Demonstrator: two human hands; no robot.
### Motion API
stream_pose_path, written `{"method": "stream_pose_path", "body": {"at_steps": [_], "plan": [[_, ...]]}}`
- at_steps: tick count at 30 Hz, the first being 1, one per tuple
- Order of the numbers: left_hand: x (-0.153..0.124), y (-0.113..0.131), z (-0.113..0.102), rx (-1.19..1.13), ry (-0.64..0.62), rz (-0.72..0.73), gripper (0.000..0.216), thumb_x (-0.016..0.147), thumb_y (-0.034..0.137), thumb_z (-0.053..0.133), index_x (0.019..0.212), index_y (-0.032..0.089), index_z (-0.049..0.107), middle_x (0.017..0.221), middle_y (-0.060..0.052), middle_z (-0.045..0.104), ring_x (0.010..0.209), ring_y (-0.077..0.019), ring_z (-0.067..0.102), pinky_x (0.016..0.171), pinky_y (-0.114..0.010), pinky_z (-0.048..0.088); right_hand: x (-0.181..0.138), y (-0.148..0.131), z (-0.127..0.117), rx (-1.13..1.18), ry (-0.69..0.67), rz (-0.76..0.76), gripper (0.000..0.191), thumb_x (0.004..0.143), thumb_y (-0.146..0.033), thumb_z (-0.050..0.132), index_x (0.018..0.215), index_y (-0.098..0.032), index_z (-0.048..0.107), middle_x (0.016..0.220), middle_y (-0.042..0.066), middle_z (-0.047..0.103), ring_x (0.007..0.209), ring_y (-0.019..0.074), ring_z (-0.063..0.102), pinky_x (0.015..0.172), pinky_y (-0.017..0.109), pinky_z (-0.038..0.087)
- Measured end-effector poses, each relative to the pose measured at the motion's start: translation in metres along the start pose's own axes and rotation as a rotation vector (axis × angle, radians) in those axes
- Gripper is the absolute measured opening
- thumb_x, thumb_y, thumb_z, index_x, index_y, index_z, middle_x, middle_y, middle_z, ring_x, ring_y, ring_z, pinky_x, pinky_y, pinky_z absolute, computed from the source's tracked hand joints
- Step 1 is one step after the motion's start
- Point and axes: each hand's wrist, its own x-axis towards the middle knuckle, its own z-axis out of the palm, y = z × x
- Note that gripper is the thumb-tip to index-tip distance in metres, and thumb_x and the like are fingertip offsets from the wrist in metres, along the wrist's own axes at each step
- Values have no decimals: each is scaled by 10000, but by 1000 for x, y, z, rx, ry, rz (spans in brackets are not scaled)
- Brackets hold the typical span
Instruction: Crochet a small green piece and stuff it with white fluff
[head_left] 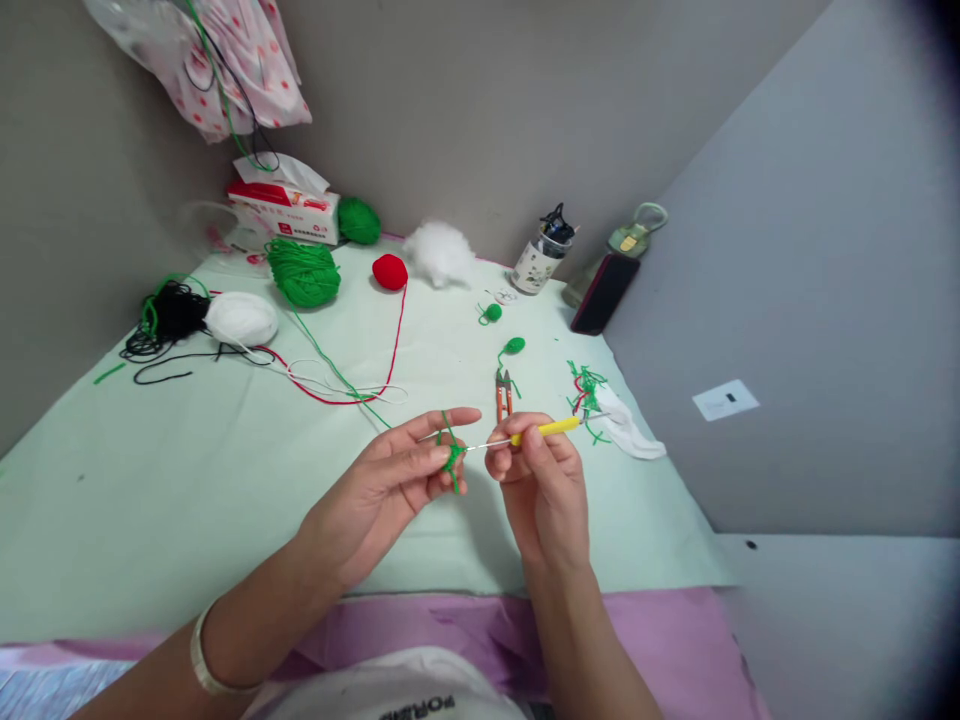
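My left hand [397, 480] pinches a small green crochet piece [452, 456] between thumb and fingers, with green yarn looped over the outstretched index finger. My right hand [541, 478] grips a crochet hook with a yellow handle [546, 429]; its metal tip points left into the green piece. The green strand runs back across the table to a green yarn ball [304, 272]. Both hands hover above the pale green table cover [187, 480].
Small scissors [503, 394] lie just beyond the hands, with green yarn scraps [586, 385] and a white cloth [628, 428] to the right. Farther back lie red [390, 271], white [241, 318] and black [174, 312] yarn, white stuffing [441, 252], a tissue box [285, 212], a jar [538, 262] and a phone [604, 293].
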Motion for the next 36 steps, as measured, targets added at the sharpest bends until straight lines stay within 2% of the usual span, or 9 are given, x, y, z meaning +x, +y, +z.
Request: {"method": "stream_pose_path", "body": {"at_steps": [6,12,15,18,21,24,27,31,36], "plan": [[-1,-9,0,367,182,285,327,833,250,840,1146,326,785,857,33,624,862,-114,590,831,-212,465,-8,6,7,-382,-35,-250,149,977,-279,659,996,-289,806,939,25,779,802,143,676,735,285,546],[2,-7,2,237,204,222,367,824,274,845,1185,271,778,832,23,647,815,-122,584,828,-241,471,-16,10,7,-708,-88,-531,331,956,-119,633,1143,-353,774,1036,41,764,921,197,702,776,356,574],[5,-4,1,92,165,104,367,820,267,843,1180,224,785,865,0,673,791,-118,581,809,-240,478,-15,8,4,-859,-124,-652,398,920,-79,657,1181,-357,769,1099,66,752,961,217,702,795,375,577],[6,-1,-2,35,158,51,300,810,248,844,1102,186,810,865,-5,669,741,-104,567,756,-226,479,-10,4,4,-656,-26,-511,287,962,-128,620,1083,-326,789,938,38,743,814,184,687,730,351,566],[6,-1,1,123,240,195,365,807,206,846,1167,226,787,798,31,642,769,-103,570,790,-209,466,-7,6,6,-483,5,-354,232,997,-189,587,1007,-302,789,854,22,705,699,157,653,656,330,543],[6,-4,5,145,234,238,477,824,210,839,1287,260,732,782,41,653,806,-108,585,845,-214,471,-10,11,8,-721,-62,-506,274,957,-141,634,1090,-321,793,960,55,720,843,191,683,724,353,556],[7,-2,2,38,170,90,402,835,219,824,1232,189,763,837,9,676,739,-91,578,767,-206,500,-12,10,7,-823,-41,-648,324,938,-108,645,1118,-336,788,996,61,733,896,203,682,758,365,554],[8,6,-4,13,253,131,363,797,166,842,1156,175,790,822,21,657,724,-77,584,734,-177,509,-6,1,6,-454,102,-448,178,985,-226,619,990,-283,787,834,26,697,701,162,632,651,333,524],[4,6,1,138,194,153,315,806,251,853,1114,219,798,793,24,667,786,-105,614,776,-191,504,-3,2,9,-337,11,-338,128,965,-286,663,961,-265,789,855,31,701,720,163,620,662,336,512]]}}
